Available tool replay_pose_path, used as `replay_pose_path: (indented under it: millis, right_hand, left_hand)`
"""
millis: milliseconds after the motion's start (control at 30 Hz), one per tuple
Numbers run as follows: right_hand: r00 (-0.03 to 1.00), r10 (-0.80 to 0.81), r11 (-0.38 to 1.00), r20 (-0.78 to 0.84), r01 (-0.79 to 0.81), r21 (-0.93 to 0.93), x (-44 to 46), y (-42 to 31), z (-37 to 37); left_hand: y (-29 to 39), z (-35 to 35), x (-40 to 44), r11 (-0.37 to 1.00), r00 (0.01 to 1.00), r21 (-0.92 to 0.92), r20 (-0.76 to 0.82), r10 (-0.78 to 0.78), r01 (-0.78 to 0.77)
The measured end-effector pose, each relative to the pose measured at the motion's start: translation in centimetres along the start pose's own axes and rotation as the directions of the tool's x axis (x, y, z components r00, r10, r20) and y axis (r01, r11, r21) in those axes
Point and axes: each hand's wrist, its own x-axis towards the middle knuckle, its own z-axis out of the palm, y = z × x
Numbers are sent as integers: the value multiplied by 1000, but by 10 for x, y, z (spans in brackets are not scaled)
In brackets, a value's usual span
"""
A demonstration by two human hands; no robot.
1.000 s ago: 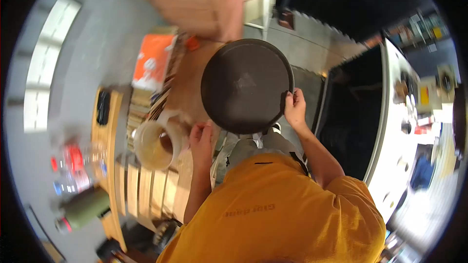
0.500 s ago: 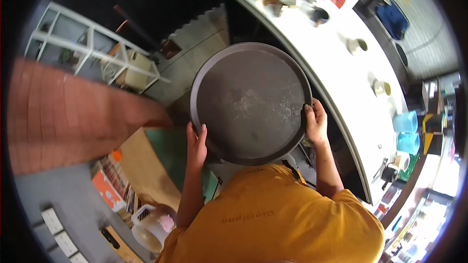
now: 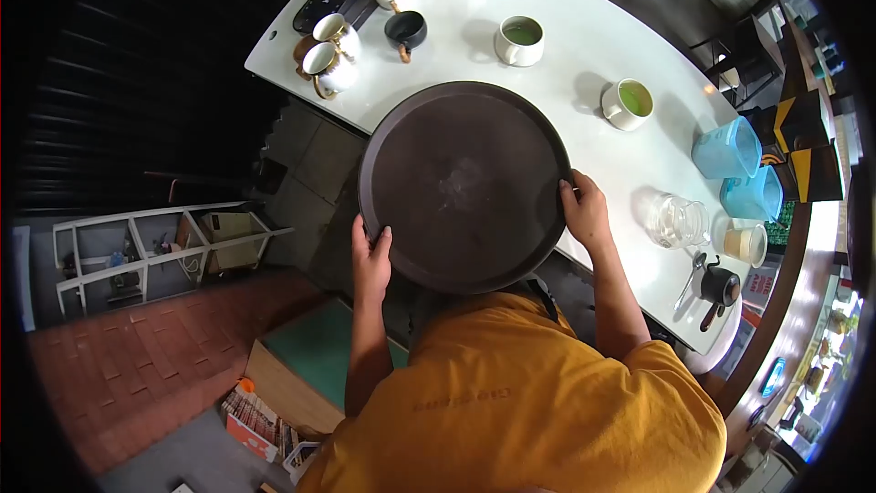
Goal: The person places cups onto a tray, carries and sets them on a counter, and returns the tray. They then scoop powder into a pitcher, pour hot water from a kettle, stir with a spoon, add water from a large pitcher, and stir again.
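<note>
A large round dark-brown serving tray is held out flat in front of my chest, with pale smudges near its middle. My left hand grips its left rim, thumb on top. On the opposite rim my right hand is closed the same way. The fingers under the tray are hidden. Beyond the tray, on the white counter, stand two cups with green liquid, one cup behind the tray and another cup further right.
At the counter's far left are white mugs and a black cup. Rightward stand a glass jar, blue containers, a spoon and a small dark pot. A white shelf frame stands to the left.
My view and body have turned right toward the counter, so the cups and jar now show more fully. The tray stays in both hands.
</note>
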Motion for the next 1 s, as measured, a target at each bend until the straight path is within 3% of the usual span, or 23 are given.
replay_pose_path:
  millis: [100,600,733,800,867,933,967,1000]
  right_hand:
    - [997,-59,990,-43,53,-132,3,7,-9]
    - [938,88,959,-334,-171,-226,-4,21,-12]
    - [929,120,939,-351,-221,-265,5,30,-12]
    - [927,209,910,-313,-301,-284,11,30,-19]
    - [931,170,893,-322,-284,-350,23,31,-20]
    - [862,95,953,-497,-224,-206,41,19,-19]
    - [862,95,951,-498,-226,-209,52,14,-20]
    - [846,224,969,-484,-247,18,63,11,-20]
  left_hand:
    - [2,13,10,999,999,35,46,17,-19]
    - [-22,33,74,998,948,56,319,11,-30]
    - [-5,36,77,995,934,103,355,-28,-10]
    - [2,38,76,980,937,195,336,-96,30]
    - [8,37,78,976,928,214,356,-108,32]
    - [12,36,78,985,895,173,437,-88,12]
    - [12,37,79,985,894,172,439,-90,15]
    - [12,37,79,986,888,167,450,-92,17]
